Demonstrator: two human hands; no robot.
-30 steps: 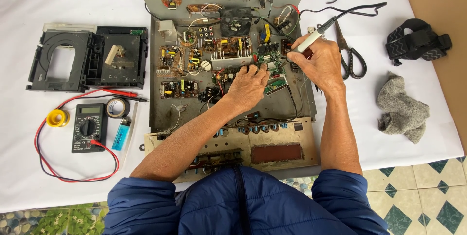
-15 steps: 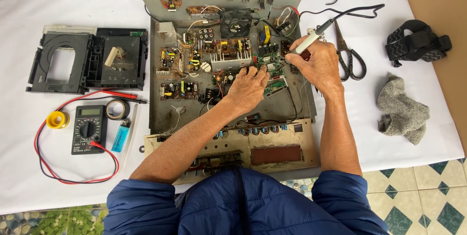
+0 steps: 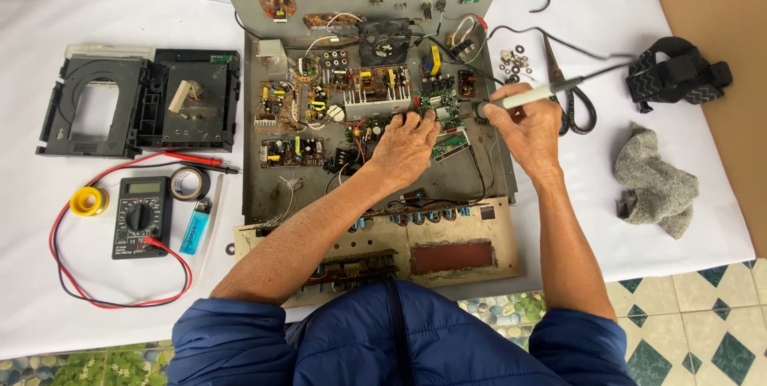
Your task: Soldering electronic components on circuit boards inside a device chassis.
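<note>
An opened grey metal amplifier chassis (image 3: pixel 495 182) lies on the white table with several circuit boards inside. My left hand (image 3: pixel 405 145) rests on the boards at the middle, its fingertips pressing a small green circuit board (image 3: pixel 439 108). My right hand (image 3: pixel 525 129) grips a soldering iron (image 3: pixel 534 95) with a white-grey handle, its tip pointing left at that green board. The iron's black cord runs off to the right. The beige front panel (image 3: pixel 415 246) lies flat at the near edge of the chassis.
At left are a black disc-drive tray (image 3: pixel 136 102), a black multimeter (image 3: pixel 141 216) with red leads, a yellow solder spool (image 3: pixel 88 200), a tape roll (image 3: pixel 189 184) and a blue lighter (image 3: pixel 196 226). At right lie scissors (image 3: pixel 571 102), loose washers (image 3: pixel 515 61), a black headlamp strap (image 3: pixel 677 76) and a grey rag (image 3: pixel 653 182).
My right hand has tilted the soldering iron flatter, bringing its tip in toward the green board. The left hand has stayed on the boards.
</note>
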